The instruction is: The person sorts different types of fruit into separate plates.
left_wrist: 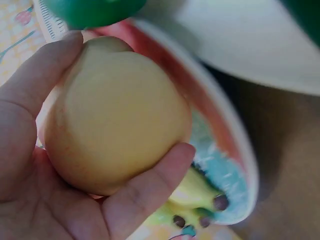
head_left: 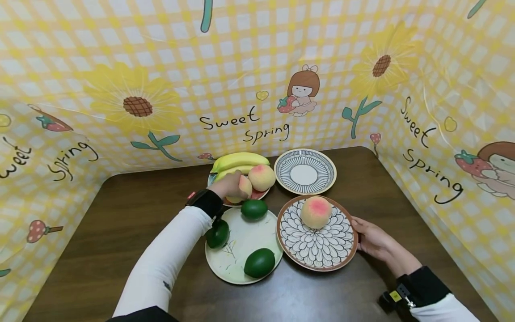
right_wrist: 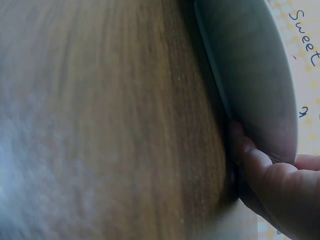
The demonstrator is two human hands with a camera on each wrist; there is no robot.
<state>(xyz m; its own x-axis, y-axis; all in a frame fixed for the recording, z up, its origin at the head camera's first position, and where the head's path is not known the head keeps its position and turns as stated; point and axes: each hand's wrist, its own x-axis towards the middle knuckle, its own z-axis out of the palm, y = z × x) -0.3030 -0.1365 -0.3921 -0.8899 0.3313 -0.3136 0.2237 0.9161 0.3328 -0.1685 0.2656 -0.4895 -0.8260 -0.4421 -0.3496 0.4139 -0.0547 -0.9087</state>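
Observation:
My left hand (head_left: 230, 182) grips a pale peach (left_wrist: 120, 120), its thumb and fingers wrapped around the sides. It is over a colourful plate (left_wrist: 250, 180) holding a bunch of yellow bananas (head_left: 240, 159) and another peach (head_left: 261, 177). At the right, my right hand (head_left: 376, 239) pinches the edge of a brown-rimmed, petal-patterned plate (head_left: 318, 252), with fingers under the rim in the right wrist view. One pink-topped peach (head_left: 316, 212) sits on that patterned plate, towards its far side.
A pale round plate (head_left: 237, 268) in front bears dark green oval fruits: one far (head_left: 254, 209), one left (head_left: 217, 234), one near (head_left: 259, 263). Behind the patterned plate stands a striped plate (head_left: 303, 174). Yellow checked cloth (head_left: 177, 80) walls the brown table (head_left: 132, 223).

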